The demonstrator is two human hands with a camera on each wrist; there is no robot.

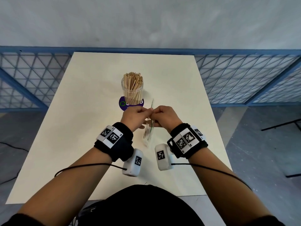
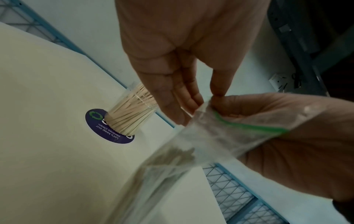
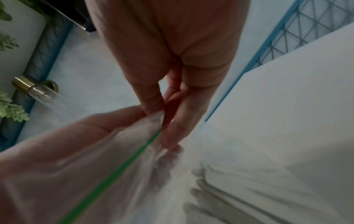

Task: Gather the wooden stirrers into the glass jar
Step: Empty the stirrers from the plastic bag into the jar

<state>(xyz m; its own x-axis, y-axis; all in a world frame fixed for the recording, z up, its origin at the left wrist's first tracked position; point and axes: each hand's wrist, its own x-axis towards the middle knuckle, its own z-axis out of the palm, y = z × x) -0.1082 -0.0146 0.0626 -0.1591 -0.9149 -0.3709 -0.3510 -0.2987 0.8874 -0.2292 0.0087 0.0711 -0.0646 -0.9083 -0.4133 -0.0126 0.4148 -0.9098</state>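
Note:
A clear glass jar (image 1: 132, 91) packed with upright wooden stirrers (image 1: 132, 80) stands on a purple round sticker (image 1: 122, 105) at mid-table. In front of it, above the table, both hands hold a clear zip bag (image 1: 149, 132) with a green seal strip (image 2: 249, 126). My left hand (image 1: 146, 112) pinches the bag's top edge from the left, and my right hand (image 1: 156, 112) pinches it from the right, fingertips almost meeting. The bag (image 2: 210, 136) hangs edge-on and blurred, with several stirrers (image 2: 172, 154) dimly seen inside. The jar (image 2: 132, 112) shows behind my left hand (image 2: 199, 98). My right hand (image 3: 162, 121) grips the bag (image 3: 114, 166) beside the strip.
The cream table (image 1: 81, 128) has a blue mesh railing (image 1: 244, 75) behind and beside it. Cables run from both wrist units over the near table edge. A brass-based glass lamp (image 3: 34, 89) and green plants (image 3: 11, 109) show off to the side.

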